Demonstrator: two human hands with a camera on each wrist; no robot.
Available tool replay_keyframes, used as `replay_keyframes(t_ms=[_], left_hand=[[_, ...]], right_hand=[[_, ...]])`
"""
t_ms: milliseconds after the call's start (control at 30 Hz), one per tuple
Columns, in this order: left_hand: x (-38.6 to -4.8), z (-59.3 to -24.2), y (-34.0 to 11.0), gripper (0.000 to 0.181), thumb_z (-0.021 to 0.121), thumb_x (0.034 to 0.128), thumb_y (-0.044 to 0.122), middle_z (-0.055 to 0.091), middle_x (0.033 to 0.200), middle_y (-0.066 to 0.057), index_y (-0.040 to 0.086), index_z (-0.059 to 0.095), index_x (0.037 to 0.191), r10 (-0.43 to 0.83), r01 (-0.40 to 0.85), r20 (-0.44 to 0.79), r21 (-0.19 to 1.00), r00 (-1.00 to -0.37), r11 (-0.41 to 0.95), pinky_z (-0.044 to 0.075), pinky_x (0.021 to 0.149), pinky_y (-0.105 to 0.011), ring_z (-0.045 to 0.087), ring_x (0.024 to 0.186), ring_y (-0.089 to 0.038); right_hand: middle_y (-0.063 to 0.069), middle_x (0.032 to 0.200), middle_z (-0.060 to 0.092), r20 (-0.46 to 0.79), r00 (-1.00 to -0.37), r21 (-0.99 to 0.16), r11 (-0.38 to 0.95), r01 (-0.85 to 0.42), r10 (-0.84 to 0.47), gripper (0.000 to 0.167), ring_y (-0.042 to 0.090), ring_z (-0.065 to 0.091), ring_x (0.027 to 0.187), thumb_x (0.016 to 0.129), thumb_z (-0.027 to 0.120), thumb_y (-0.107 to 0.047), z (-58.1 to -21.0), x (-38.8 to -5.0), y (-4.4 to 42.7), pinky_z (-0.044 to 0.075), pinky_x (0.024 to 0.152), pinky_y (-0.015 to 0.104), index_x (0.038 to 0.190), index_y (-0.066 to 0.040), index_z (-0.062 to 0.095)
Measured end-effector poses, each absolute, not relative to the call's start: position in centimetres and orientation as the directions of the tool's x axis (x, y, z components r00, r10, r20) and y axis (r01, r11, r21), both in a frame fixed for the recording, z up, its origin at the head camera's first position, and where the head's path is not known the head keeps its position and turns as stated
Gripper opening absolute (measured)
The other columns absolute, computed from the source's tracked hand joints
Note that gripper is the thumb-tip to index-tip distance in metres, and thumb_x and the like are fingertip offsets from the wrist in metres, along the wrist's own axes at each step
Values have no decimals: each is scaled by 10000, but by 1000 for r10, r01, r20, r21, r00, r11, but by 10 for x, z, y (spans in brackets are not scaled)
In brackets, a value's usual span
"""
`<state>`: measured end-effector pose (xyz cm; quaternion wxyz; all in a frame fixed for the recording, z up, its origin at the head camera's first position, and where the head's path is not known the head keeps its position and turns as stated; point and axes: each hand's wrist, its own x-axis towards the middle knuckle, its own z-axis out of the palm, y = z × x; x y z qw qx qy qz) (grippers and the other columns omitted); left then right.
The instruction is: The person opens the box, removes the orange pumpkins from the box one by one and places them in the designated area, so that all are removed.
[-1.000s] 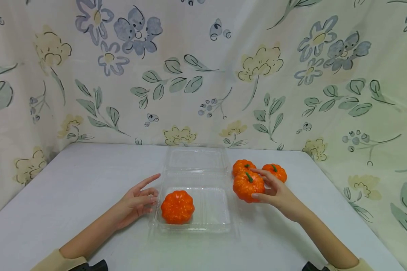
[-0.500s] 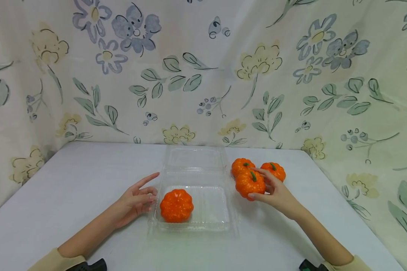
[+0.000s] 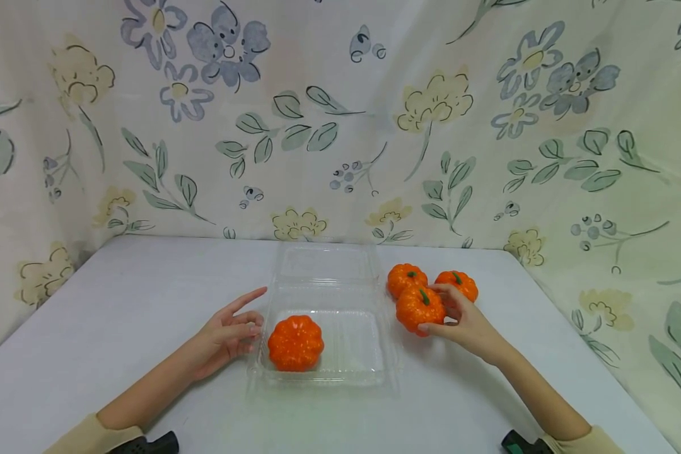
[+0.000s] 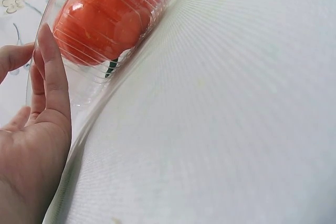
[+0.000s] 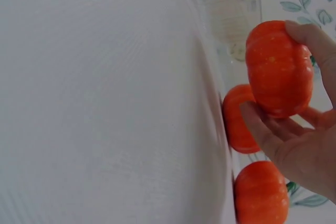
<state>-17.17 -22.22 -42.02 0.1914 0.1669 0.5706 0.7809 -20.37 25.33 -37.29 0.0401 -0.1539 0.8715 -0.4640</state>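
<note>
Slightly Shifted to the Right

Compared with one second ago, the held pumpkin (image 3: pixel 417 313) was a little more rightward in the head view, away from the clear plastic clamshell (image 3: pixel 352 353) at centre. The right hand (image 3: pixel 466 323) gripped it between thumb and fingers. The left hand (image 3: pixel 225 339) held nothing, its fingers relaxed by the clamshell's left side. A rear pumpkin (image 3: pixel 403 279) and a farther-right pumpkin (image 3: pixel 465 287) stood right of centre. One stem-down pumpkin (image 3: pixel 296 343) lay inside; I judged the shift only a small adjustment, leaving the held one outside.
</note>
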Motion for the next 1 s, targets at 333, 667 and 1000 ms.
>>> replay_keyframes(t_ms=[333, 667, 1000], left_hand=[[-172, -420, -223, 622, 507, 1073, 7, 630, 1044, 67, 306, 386, 1605, 495, -103, 53, 954, -867, -282, 607, 800, -209, 644, 865, -49], [-172, -420, -222, 617, 511, 1071, 5, 626, 1046, 60, 310, 395, 1595, 491, -107, 49, 953, -870, -285, 608, 800, -212, 648, 866, -52], [-173, -421, -223, 614, 505, 1070, -4, 633, 1045, 64, 314, 410, 1587, 492, -106, 55, 950, -869, -295, 609, 799, -209, 652, 864, -49]], right_hand=[[237, 1479, 544, 76, -928, -812, 518, -270, -365, 706, 373, 618, 1268, 915, 830, -184, -374, -205, 258, 606, 959, 333, 1481, -2, 449], [214, 1414, 561, 59, -922, -815, 516, -266, -382, 712, 348, 633, 1190, 884, 856, -172, -381, -207, 264, 568, 917, 204, 1461, -10, 473], [176, 1334, 603, 39, -918, -817, 516, -256, -394, 719, 286, 633, 1142, 870, 872, -175, -384, -207, 262, 577, 896, 211, 1452, -14, 482]])
